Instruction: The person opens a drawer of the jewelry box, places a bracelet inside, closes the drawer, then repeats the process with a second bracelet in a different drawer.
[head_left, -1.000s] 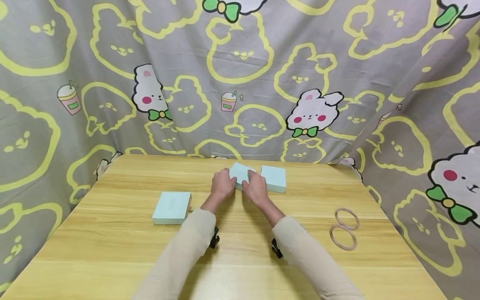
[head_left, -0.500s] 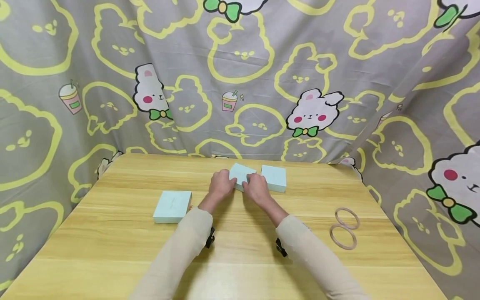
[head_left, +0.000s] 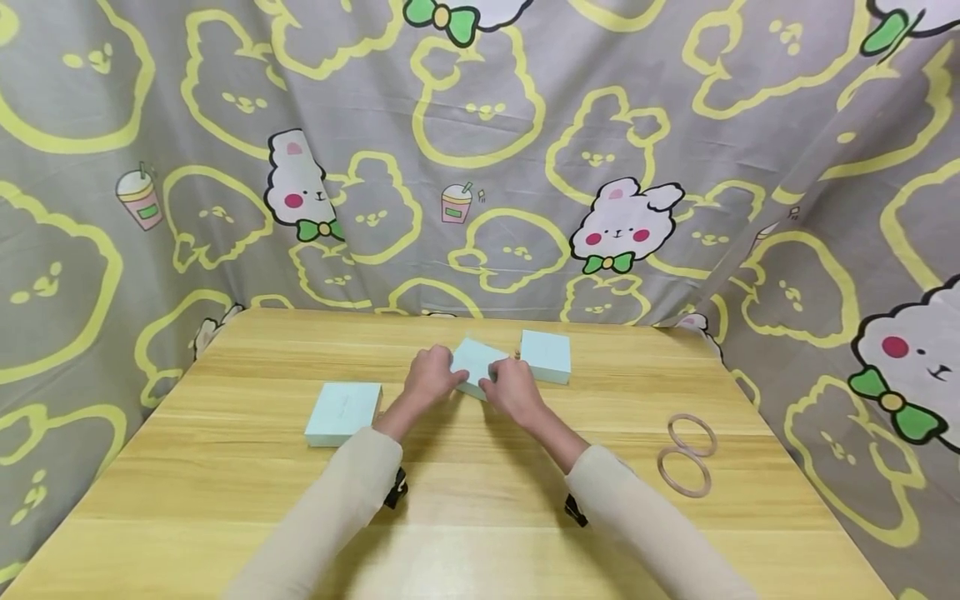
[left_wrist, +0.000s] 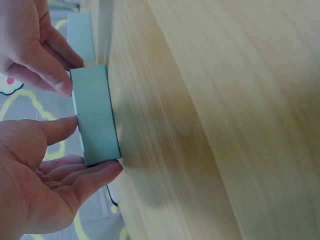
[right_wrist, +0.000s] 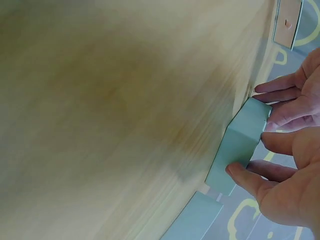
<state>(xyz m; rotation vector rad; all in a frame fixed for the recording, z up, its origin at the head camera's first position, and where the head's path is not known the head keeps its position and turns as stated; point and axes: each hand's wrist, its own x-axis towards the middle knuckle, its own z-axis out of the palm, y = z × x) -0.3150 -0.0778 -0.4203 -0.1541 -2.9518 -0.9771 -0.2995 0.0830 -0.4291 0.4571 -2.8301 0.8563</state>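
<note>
Between my two hands is a pale blue cardboard box point(head_left: 478, 358), turned at an angle near the far side of the table. My left hand point(head_left: 429, 375) grips its left end; in the left wrist view the thumb meets the upper edge and the fingers point(left_wrist: 95, 177) lie along the end face. My right hand point(head_left: 517, 392) holds the other end, and the right wrist view has one fingertip point(right_wrist: 233, 169) against the box's side. The box's underside is hidden.
A similar box point(head_left: 546, 357) lies just right of the held one. Another box point(head_left: 343, 412) sits at the left, its brownish side point(right_wrist: 287, 25) showing. Two pinkish rings point(head_left: 684, 472) lie touching on the right. A patterned curtain point(head_left: 487, 167) stands behind the wooden table point(head_left: 480, 508).
Both hands and the held box have shifted a little toward me and slightly left, widening the gap to the right-hand box. The other boxes and the rings stay put.
</note>
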